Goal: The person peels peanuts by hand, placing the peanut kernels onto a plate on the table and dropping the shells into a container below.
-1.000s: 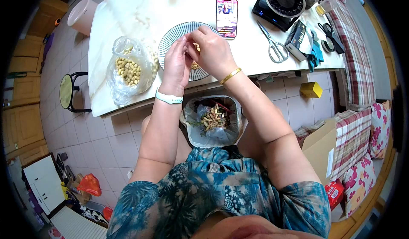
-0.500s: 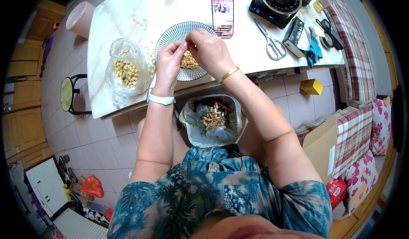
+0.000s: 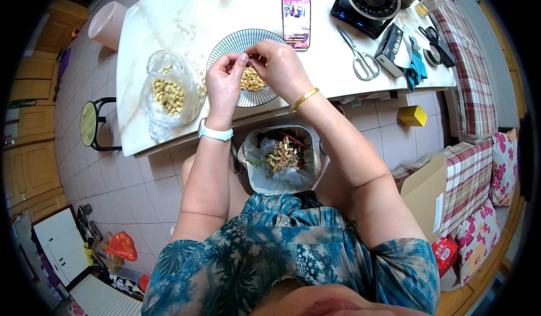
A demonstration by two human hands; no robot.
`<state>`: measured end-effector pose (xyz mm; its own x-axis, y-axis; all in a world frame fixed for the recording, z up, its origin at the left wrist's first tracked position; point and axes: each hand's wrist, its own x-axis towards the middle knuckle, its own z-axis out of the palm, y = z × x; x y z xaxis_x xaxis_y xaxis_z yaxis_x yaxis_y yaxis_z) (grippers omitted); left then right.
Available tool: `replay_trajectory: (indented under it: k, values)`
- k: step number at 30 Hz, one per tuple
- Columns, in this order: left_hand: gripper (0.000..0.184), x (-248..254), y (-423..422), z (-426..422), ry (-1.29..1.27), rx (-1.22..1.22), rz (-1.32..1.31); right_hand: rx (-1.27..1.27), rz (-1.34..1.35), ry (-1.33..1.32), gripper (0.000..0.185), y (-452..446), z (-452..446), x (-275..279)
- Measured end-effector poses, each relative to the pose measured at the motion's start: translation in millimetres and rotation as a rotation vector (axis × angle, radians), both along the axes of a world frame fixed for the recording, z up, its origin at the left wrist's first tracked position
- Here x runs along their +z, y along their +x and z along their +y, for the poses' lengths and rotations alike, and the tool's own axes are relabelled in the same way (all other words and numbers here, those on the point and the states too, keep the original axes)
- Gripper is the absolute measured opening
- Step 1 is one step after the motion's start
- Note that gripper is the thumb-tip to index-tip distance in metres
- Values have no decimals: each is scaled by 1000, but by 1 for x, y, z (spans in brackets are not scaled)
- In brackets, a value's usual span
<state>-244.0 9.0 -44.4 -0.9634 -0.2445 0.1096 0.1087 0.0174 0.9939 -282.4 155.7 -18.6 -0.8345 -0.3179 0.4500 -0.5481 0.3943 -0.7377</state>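
Over the striped plate (image 3: 225, 48), the fingertips of my left hand (image 3: 224, 82) and my right hand (image 3: 279, 65) meet in a pinch. Whatever is between them is too small and covered to make out. Beneath my hands lies a heap of shelled peanuts (image 3: 251, 80) on the plate. To the left, an opened clear plastic bag (image 3: 155, 121) holds many pale peanuts (image 3: 168, 95). Between my knees stands a lined bin (image 3: 253, 176) containing peanut shells (image 3: 283, 157) and other scraps.
Behind the plate a lit phone (image 3: 296, 23) leans upright. Scissors (image 3: 360, 58), a black appliance (image 3: 360, 17), a glove box (image 3: 390, 48) and a blue glove (image 3: 416, 71) occupy the table's right side. A pink bin (image 3: 107, 26) and a stool (image 3: 89, 124) stand left of it.
My hands have shifted very slightly, and the fingers of my right hand have changed their bend a little. Both keep their pinch above the plate.
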Motion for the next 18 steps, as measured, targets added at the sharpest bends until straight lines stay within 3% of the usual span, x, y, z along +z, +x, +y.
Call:
replay_trajectory:
  k: [18]
  values:
    - [16,1,3,2,1,1,54,25,-79,-120,12,2,-2,-1]
